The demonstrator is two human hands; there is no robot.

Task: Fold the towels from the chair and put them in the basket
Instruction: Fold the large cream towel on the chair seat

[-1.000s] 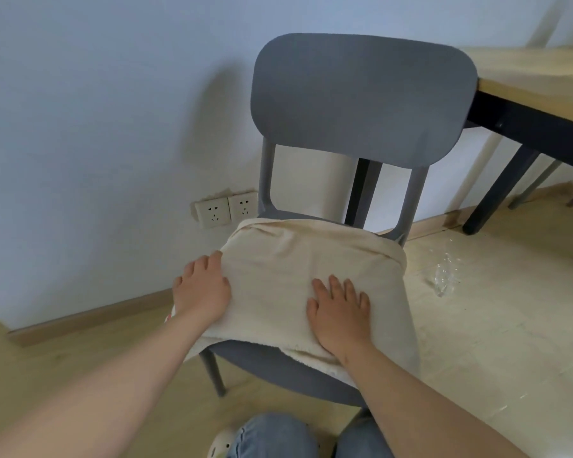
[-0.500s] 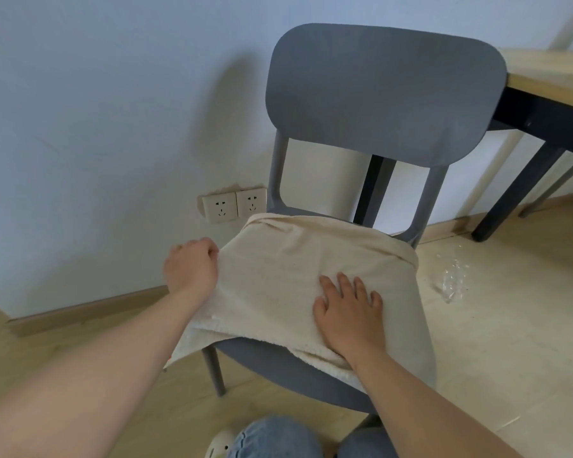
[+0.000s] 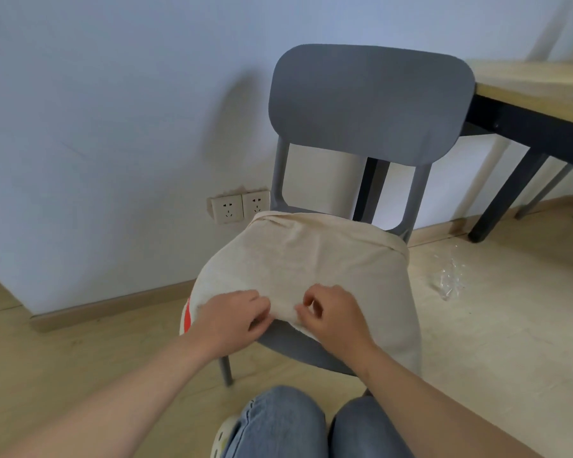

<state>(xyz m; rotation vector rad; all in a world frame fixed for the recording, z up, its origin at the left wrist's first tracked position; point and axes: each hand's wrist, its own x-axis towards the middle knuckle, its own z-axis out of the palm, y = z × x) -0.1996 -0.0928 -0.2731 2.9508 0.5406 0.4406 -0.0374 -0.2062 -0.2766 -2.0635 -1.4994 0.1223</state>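
Cream cloth covers the seat of the chair (image 3: 368, 104): a towel (image 3: 311, 259) is spread over it, its far edge bunched against the backrest posts and its right side hanging down over the seat's edge. At the near edge of the towel the cloth is pinched by both hands, which are set close together but apart. The left hand (image 3: 234, 320) is curled, with fingers closed on the hem near the towel's left corner; the right hand (image 3: 331, 314) is likewise closed, the cloth gripped between thumb and bent fingers. A red-orange patch (image 3: 186, 317) is seen under the towel's left edge, just beside the left hand; what it belongs to cannot be told. The grey plastic chair is placed on a pale wood floor (image 3: 63, 375) against a light wall, where two sockets (image 3: 240, 206) are fitted. A wooden counter (image 3: 530, 90) with black legs is seen at the right.
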